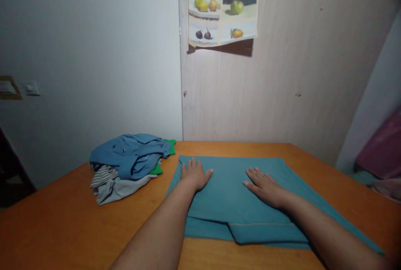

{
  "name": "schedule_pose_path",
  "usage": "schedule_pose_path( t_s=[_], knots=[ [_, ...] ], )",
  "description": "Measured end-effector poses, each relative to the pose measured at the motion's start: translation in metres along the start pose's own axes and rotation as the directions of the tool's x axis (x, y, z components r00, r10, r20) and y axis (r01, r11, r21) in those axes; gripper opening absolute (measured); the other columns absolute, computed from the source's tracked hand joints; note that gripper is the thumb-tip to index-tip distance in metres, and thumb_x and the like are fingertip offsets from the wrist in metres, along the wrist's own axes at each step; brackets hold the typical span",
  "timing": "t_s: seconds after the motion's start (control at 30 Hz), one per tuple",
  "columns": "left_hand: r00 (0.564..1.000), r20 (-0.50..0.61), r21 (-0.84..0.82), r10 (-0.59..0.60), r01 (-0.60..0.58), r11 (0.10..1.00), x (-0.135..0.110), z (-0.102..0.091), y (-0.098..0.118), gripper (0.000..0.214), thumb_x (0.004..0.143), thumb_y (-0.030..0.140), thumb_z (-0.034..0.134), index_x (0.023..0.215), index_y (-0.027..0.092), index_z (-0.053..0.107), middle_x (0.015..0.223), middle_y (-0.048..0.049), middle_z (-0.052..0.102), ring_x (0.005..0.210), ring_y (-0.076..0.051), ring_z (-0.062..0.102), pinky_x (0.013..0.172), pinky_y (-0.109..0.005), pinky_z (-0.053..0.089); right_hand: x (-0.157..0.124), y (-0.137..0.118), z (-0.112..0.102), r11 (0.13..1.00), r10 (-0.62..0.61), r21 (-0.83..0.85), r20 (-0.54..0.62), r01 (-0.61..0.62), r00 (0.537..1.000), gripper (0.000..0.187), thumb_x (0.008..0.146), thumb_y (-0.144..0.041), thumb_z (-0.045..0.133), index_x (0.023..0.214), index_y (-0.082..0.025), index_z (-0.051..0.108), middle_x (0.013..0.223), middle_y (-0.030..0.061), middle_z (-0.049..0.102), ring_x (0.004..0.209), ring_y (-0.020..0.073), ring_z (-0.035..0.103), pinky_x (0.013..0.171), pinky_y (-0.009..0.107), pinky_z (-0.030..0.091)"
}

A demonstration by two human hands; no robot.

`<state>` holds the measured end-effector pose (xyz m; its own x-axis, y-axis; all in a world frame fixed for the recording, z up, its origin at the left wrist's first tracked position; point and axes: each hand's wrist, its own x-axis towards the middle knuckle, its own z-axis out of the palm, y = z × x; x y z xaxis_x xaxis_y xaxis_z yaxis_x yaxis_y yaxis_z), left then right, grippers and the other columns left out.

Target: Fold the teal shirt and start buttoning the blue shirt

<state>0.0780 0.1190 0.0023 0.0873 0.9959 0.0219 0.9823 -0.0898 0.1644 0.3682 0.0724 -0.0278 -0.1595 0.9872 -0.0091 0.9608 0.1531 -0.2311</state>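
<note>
A teal piece of cloth (225, 195), folded over on itself, lies flat on the orange-brown table; its exact kind I cannot make out. Near the cloth's far left corner, my left hand (194, 175) rests palm down with its fingers spread. My right hand (265, 187) also lies flat on the fabric, right of the middle, its fingers stretched toward the far left. Along the near edge, a stitched hem flap (269, 233) overlaps the lower layer. Toward the right, one part of the cloth tapers to a point, partly hidden behind my right forearm.
At the table's (62, 211) left rear lies a heap of clothes: a blue buttoned garment (134, 153) on top, with striped, grey and green fabric beneath. Behind the table stand a white wall and a pale wood panel bearing a fruit picture sheet (223, 17). Pink fabric (380, 149) shows far right.
</note>
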Motion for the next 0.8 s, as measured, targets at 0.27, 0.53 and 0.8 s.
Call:
schedule_pose_path(
  t_s=[0.27,0.53,0.8],
  knots=[
    [0.997,-0.030,0.013,-0.072,0.073,0.997,0.004,-0.004,-0.013,0.090,0.086,0.075,0.018,0.152,0.016,0.034,0.161,-0.0172,0.024,0.149,-0.037,0.019,0.113,-0.068,0.014,0.004,0.004,0.003,1.000,-0.009,-0.013,0.014,0.009,1.000,0.089,0.091,-0.075,0.019,0.156,-0.015,0.027,0.162,0.0094,0.020,0.151,0.0274,0.010,0.121,0.048,0.009],
    [0.991,-0.036,0.021,-0.129,0.130,0.991,0.008,-0.004,-0.026,0.092,0.087,0.074,0.012,0.152,0.012,0.033,0.163,-0.0183,0.016,0.151,-0.034,0.011,0.113,-0.069,0.012,0.004,0.004,0.004,1.000,-0.018,-0.004,0.012,0.019,1.000,0.088,0.091,-0.074,0.021,0.155,-0.014,0.030,0.162,0.0095,0.021,0.151,0.0285,0.010,0.121,0.049,0.009],
    [0.983,-0.155,0.098,-0.097,0.113,0.989,0.006,-0.005,-0.024,0.089,0.089,0.071,0.012,0.151,0.012,0.037,0.162,-0.0198,0.020,0.151,-0.036,0.010,0.113,-0.069,0.004,-0.002,-0.004,-0.002,1.000,-0.006,0.019,0.001,0.006,1.000,0.085,0.092,-0.072,0.022,0.155,-0.015,0.029,0.162,0.0099,0.021,0.151,0.0278,0.011,0.121,0.049,0.009]
  ],
)
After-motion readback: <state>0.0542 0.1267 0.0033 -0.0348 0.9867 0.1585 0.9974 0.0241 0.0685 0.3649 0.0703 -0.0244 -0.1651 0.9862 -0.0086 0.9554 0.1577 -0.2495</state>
